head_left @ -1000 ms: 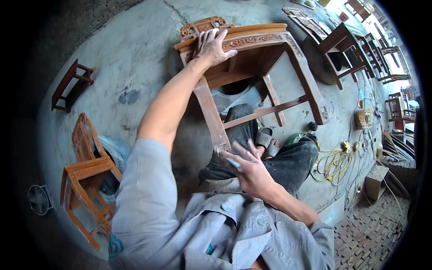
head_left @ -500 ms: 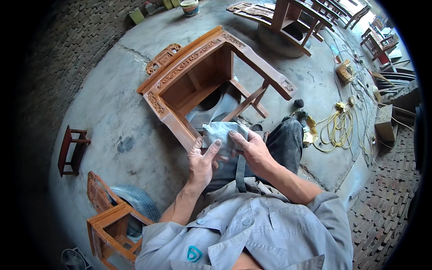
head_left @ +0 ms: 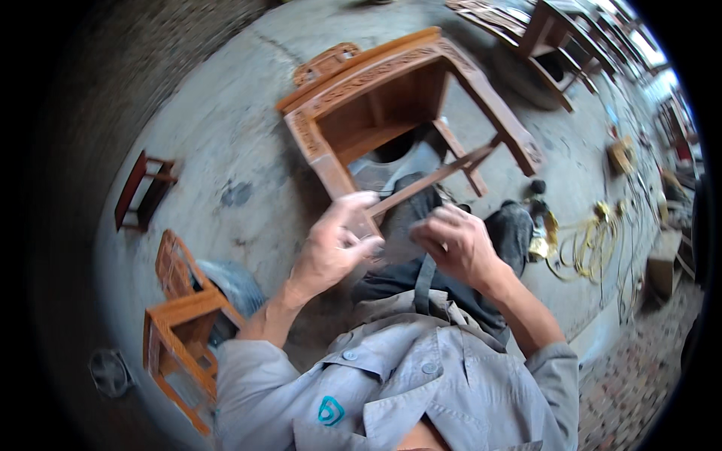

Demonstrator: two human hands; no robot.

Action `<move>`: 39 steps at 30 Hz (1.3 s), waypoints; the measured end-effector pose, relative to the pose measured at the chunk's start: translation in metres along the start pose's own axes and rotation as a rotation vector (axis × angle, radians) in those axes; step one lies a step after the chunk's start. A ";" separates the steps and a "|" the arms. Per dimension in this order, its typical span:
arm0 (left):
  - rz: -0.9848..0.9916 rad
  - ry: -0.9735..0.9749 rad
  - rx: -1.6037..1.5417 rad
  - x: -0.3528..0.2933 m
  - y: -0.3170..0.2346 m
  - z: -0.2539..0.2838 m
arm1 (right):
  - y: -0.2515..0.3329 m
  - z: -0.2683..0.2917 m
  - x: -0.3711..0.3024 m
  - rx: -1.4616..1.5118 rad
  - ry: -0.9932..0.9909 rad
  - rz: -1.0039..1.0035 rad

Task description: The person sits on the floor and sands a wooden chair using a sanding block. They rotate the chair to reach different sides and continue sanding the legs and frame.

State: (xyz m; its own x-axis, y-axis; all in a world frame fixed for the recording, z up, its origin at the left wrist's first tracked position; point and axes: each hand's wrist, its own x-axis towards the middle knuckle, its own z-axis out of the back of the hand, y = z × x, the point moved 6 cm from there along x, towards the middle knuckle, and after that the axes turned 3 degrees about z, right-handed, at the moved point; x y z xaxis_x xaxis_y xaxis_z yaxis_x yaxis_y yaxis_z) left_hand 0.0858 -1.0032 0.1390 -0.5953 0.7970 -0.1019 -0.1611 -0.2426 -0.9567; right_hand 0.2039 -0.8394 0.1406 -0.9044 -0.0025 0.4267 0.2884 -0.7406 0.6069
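Note:
My left hand is in front of the carved wooden chair, by the end of its near arm. Its fingers are curled, with the thumb below them. To the right, my right hand is bent over with fingers and thumb drawn together. Both hands are blurred by motion. Between them is a smeared dark grey area; I cannot tell whether it is a thin sheet or my trousers behind. The chair lies tipped on a tyre, its carved back rail away from me and its bare arms and legs toward me.
A small dark stool lies at left. Near it are another wooden chair frame, a tyre and a fan. Yellow cable coils lie on the concrete floor at right. More furniture stands at far right.
My hands have moved apart, and the pale sheet they held between them no longer shows clearly. The view has turned, so the chair sits farther right and higher.

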 end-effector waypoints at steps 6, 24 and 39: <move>0.109 0.562 0.288 -0.009 0.003 -0.031 | 0.044 -0.015 0.016 0.021 0.275 0.237; -0.454 -0.030 0.547 -0.033 0.069 0.023 | -0.275 0.119 -0.007 -0.388 -0.057 -0.813; -0.437 -0.096 0.571 -0.032 0.066 0.015 | -0.289 0.113 -0.012 -0.717 0.045 -0.522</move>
State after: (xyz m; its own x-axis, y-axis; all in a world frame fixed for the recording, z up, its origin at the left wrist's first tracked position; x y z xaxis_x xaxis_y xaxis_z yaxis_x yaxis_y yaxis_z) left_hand 0.0828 -1.0532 0.0834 -0.4446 0.8416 0.3067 -0.7703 -0.1845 -0.6104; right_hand 0.1666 -0.5492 0.0362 -0.8815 0.4377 0.1770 -0.4167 -0.8975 0.1441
